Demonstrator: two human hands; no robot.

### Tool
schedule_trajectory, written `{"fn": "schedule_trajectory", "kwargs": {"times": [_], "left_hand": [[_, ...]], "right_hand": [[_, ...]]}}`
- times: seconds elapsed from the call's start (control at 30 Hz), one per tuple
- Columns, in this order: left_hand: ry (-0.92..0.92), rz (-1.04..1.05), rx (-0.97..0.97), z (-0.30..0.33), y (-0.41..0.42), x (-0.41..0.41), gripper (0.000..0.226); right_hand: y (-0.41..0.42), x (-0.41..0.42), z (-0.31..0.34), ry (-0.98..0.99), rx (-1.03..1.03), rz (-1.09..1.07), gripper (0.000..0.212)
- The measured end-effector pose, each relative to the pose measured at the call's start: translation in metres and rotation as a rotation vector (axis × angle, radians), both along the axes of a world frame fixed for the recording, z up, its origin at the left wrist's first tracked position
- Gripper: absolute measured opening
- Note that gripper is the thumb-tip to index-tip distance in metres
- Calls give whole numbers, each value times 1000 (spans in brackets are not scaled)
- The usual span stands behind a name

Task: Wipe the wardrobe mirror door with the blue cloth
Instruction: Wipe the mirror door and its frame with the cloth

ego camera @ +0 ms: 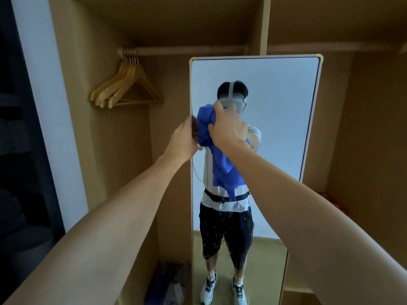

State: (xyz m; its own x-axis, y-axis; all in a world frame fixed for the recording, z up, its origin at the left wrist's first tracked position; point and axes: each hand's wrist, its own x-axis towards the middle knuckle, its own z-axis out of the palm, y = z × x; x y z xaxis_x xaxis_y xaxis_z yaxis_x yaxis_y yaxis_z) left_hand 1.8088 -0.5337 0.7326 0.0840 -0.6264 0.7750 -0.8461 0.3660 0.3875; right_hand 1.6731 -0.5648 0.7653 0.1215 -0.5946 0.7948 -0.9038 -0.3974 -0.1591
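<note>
right hand [229, 128] clutches blue cloth [222, 166] against mirror door [286, 119]; left hand [182, 139] grips its edge. advise firm, overlapping downward strokes.

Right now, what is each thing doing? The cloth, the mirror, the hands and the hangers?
Blue cloth: bunched, pressed against the glass, its tail hanging down.
Mirror door: upright, speckled with spots low down.
Right hand: grips the cloth.
Left hand: holds the mirror's left edge.
Wooden hangers: hanging on the rail, bare.

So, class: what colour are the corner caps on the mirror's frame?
Yellow, seen on the corner caps at the top of the mirror in the head view.
</note>
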Motion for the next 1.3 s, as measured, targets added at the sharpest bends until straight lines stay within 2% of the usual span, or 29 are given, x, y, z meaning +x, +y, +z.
{"fn": "schedule_trajectory", "kwargs": {"times": [0.1, 0.3, 0.4, 0.5, 0.6, 0.7, 0.8, 0.9, 0.97, 1.03, 1.13, 1.2, 1.3], "left_hand": [[101, 8, 32, 3, -4, 0, 33], [225, 36, 234, 13, -5, 8, 52], [192, 50, 268, 18, -9, 9, 44], [151, 54, 257, 16, -9, 8, 29], [161, 51, 267, 14, -8, 5, 25], [160, 64, 267, 13, -10, 4, 21], [176, 59, 277, 13, -9, -1, 25], [174, 62, 284, 14, -8, -6, 29], [228, 2, 297, 15, -11, -8, 32], [281, -49, 330, 15, -13, -10, 36], [275, -76, 373, 16, -15, -8, 32], [280, -71, 363, 15, -19, -4, 27], [281, 15, 327, 8, -21, -5, 20]], "right_hand": [[-4, 7, 1, 25, 30, -15, 38], [-4, 14, -62, 216, 155, 26, 51], [1, 12, -42, 185, 88, 14, 45], [5, 12, -6, 72, 20, -3, 37], [4, 6, 14, -6, 40, -17, 37], [5, 4, -12, 77, 43, -76, 39], [6, 1, -50, 192, 101, -77, 50], [10, -6, -49, 213, 108, -78, 49], [9, -12, -29, 184, 76, -73, 41], [6, -24, -2, 72, 55, -55, 34], [-6, -41, 23, -59, 70, -83, 32], [-9, -41, 15, -70, 101, -98, 36], [-7, -34, -26, 21, 81, -151, 40]]}}
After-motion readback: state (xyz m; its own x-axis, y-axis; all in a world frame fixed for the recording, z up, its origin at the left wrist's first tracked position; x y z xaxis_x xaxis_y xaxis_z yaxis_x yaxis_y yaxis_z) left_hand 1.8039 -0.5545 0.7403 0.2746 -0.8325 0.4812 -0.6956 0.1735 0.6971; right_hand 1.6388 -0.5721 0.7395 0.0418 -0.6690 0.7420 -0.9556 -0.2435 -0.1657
